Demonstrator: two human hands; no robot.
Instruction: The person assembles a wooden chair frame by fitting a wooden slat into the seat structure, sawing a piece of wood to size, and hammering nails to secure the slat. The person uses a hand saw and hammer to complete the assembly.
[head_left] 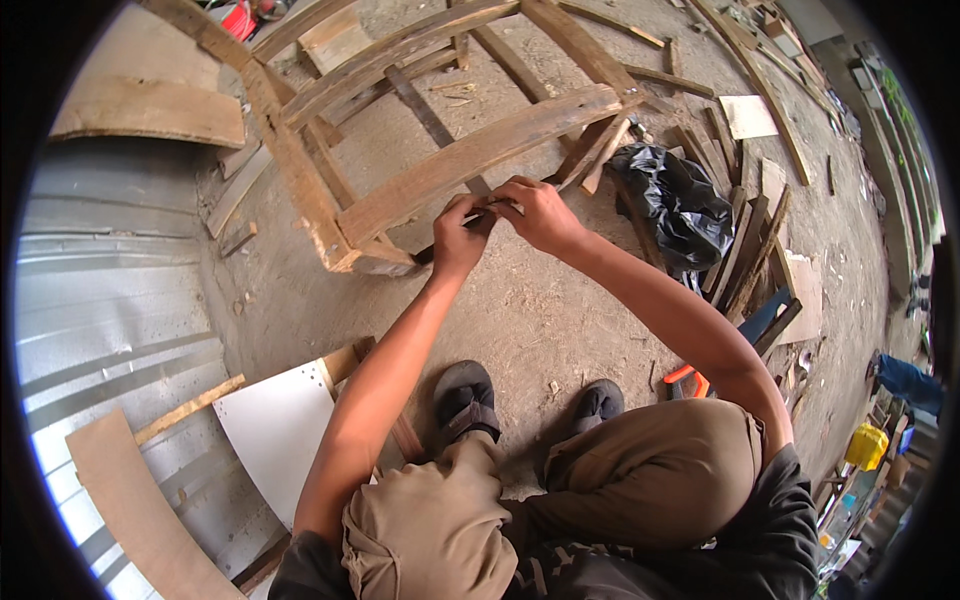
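Observation:
A wooden furniture frame [470,150] with slatted rails lies on the ground in front of me. Close to its near rail, my left hand [461,237] and my right hand [541,214] meet with bent fingertips nearly touching. Both hands are closed in a pinch around something small and dark that I cannot make out. A narrow dark slat [420,108] runs through the frame toward my fingers. Beside the frame's right corner sits a black plastic bag [675,200], a little beyond my right forearm.
Scrap wood [757,235] is piled on the right. An orange-handled tool [688,379] lies near my right knee. Corrugated metal sheeting [110,285] lines the left side, with a white board [278,432] and a curved brown panel [140,510] near my left arm.

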